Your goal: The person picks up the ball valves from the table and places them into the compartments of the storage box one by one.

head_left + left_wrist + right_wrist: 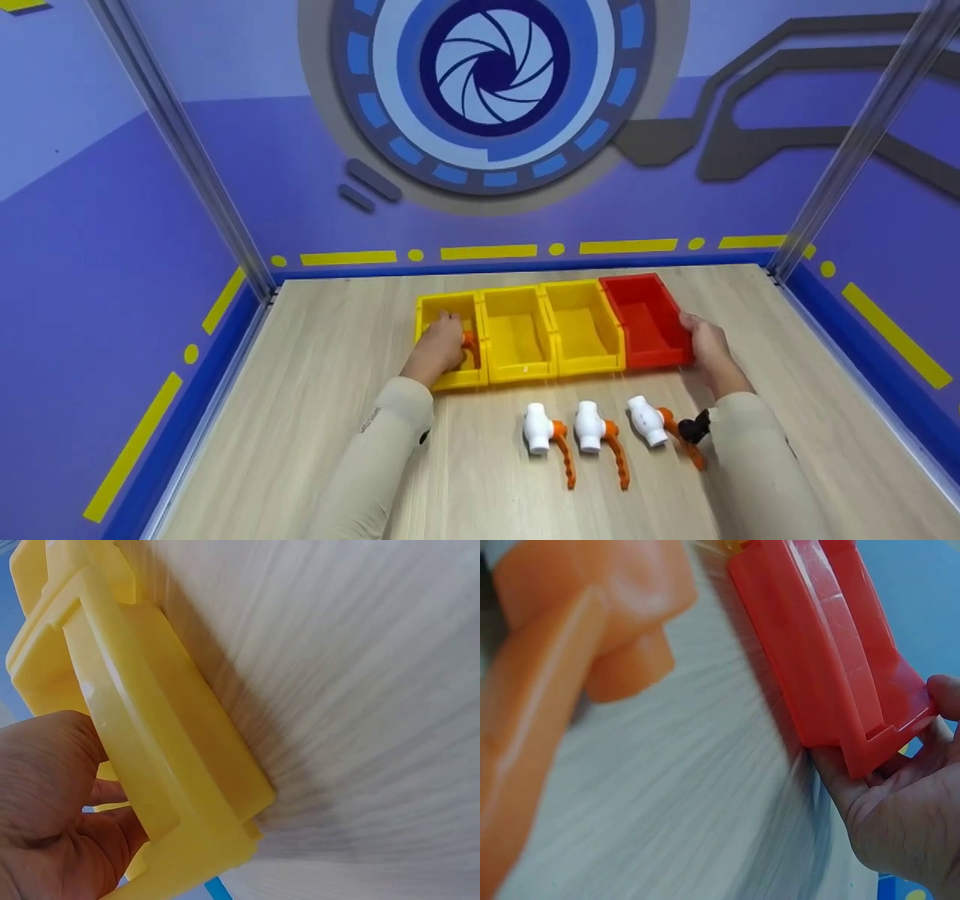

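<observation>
My left hand reaches down into the leftmost yellow bin, its fingers curled about a ball valve whose orange handle shows beside them. The valve's body is hidden under the hand. In the left wrist view, the front wall of the yellow bin covers the fingertips. At the row's other end, my right hand grips the red bin by its right side. The right wrist view shows the thumb on the red bin's rim and fingers beneath its corner.
Two more yellow bins stand joined between the outer bins. In front lie three white ball valves with orange handles, the rightmost close to the right sleeve. Printed panels enclose the wooden table at the back and sides.
</observation>
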`<state>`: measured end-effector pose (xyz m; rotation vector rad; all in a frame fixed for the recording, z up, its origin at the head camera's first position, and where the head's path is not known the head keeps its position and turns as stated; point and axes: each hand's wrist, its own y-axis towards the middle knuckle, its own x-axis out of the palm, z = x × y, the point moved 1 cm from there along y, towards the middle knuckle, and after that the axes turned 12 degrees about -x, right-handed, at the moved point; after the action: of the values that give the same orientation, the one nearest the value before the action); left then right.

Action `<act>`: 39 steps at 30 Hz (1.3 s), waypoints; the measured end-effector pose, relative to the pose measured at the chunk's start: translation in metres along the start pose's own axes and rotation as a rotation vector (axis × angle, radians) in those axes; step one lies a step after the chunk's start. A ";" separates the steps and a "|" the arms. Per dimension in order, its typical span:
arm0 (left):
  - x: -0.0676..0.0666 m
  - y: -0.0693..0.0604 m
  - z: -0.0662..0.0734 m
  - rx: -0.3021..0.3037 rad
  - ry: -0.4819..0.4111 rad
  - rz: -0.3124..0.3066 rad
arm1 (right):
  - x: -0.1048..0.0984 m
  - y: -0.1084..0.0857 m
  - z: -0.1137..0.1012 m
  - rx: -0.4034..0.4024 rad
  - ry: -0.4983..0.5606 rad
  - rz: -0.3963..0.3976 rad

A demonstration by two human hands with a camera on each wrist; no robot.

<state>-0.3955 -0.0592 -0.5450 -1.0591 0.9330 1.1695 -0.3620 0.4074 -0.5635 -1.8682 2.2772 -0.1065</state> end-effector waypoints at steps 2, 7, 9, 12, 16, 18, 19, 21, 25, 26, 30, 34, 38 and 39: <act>0.001 -0.001 0.000 -0.005 0.007 0.013 | 0.001 0.001 0.001 -0.015 -0.057 0.006; 0.003 -0.001 0.000 0.006 0.027 0.037 | 0.000 0.002 0.002 -0.041 -0.142 0.022; 0.003 -0.002 0.001 0.007 0.032 0.036 | -0.001 0.001 0.002 -0.035 -0.130 0.020; 0.002 -0.003 0.002 -0.003 0.036 0.033 | -0.002 0.002 0.001 -0.029 -0.107 0.011; 0.002 -0.006 0.001 -0.006 0.043 0.037 | -0.001 0.000 0.001 -0.039 -0.086 0.006; 0.002 -0.006 0.001 -0.008 0.046 0.038 | -0.001 -0.001 0.001 -0.047 -0.086 0.001; 0.003 -0.006 0.001 -0.010 0.045 0.038 | -0.001 -0.001 0.001 -0.051 -0.093 -0.001; 0.003 -0.005 0.001 -0.017 0.045 0.034 | -0.002 -0.001 0.001 -0.050 -0.094 -0.006; 0.003 -0.003 0.002 -0.023 0.035 0.028 | -0.003 -0.001 0.000 -0.041 -0.102 0.001; 0.003 -0.003 0.003 -0.022 0.033 0.028 | -0.004 -0.001 -0.001 -0.038 -0.092 -0.001; 0.002 -0.002 0.004 -0.017 0.031 0.039 | -0.006 0.000 -0.001 -0.024 -0.080 -0.005; 0.003 -0.003 0.003 -0.028 0.012 0.044 | -0.006 0.001 0.002 -0.035 -0.096 -0.007; 0.006 -0.004 0.002 -0.036 0.000 0.058 | -0.007 0.001 0.004 -0.065 -0.104 -0.010; 0.007 -0.004 0.002 -0.034 -0.001 0.062 | -0.007 0.001 0.004 -0.070 -0.101 -0.014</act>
<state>-0.3899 -0.0561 -0.5505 -1.0634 0.9536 1.2407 -0.3609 0.4149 -0.5670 -1.8788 2.2278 0.0652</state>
